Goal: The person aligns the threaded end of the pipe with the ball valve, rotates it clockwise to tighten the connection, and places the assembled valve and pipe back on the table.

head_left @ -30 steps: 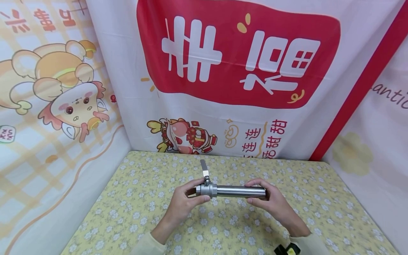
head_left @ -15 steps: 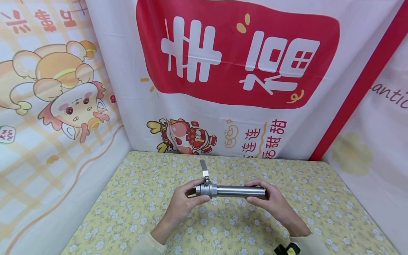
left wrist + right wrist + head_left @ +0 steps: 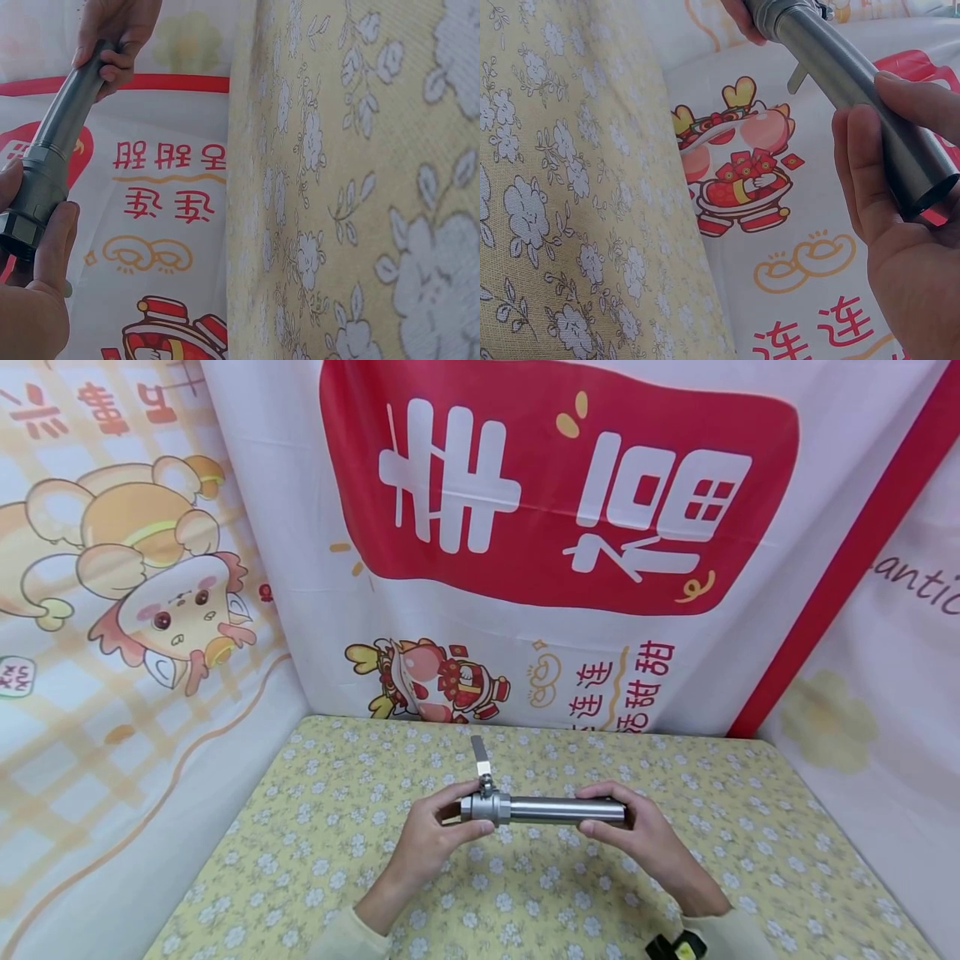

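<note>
A metal ball valve with a flat lever handle is joined to a smooth steel pipe; the two lie in one line, held level above the table in the head view. My left hand grips the valve body at the left, thumb below and fingers above. Around the pipe's right end, my right hand curls its thumb and fingers. The lever points up and away from me. In the right wrist view the pipe's open end shows past the right hand. The left wrist view shows the valve's hexagonal end.
A flowered yellow cloth covers the table. Printed hangings stand behind it and at both sides. A black device sits at the right wrist.
</note>
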Demonstrator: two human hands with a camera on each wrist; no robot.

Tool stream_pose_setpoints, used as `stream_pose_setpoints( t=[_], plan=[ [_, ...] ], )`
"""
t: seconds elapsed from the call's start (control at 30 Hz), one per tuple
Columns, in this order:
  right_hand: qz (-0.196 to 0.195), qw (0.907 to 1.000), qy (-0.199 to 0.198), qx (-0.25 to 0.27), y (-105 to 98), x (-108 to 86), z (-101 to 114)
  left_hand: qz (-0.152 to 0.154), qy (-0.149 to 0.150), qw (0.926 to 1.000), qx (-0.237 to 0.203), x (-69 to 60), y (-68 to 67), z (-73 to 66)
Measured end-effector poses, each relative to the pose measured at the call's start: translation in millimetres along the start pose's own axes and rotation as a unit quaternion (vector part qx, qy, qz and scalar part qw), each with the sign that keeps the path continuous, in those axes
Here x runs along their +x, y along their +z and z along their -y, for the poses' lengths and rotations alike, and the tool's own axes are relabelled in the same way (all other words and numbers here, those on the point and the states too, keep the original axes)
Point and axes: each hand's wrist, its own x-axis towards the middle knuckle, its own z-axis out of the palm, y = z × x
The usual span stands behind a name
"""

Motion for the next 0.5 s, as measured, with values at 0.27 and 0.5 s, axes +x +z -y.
stream_pose_setpoints(
  t=[0.27, 0.5],
  plan=[
    [-0.005, 0.9999, 0.012, 0.001, -0.3, 0.7, -0.2, 0.002, 0.003, 1.0, 0.002, 0.2, -0.2, 0.7],
    [-0.007, 0.9999, 0.009, -0.001, -0.6, 1.5, -1.3, 0.0, 0.005, 1.0, 0.005, 0.6, 0.2, 1.3]
  ],
)
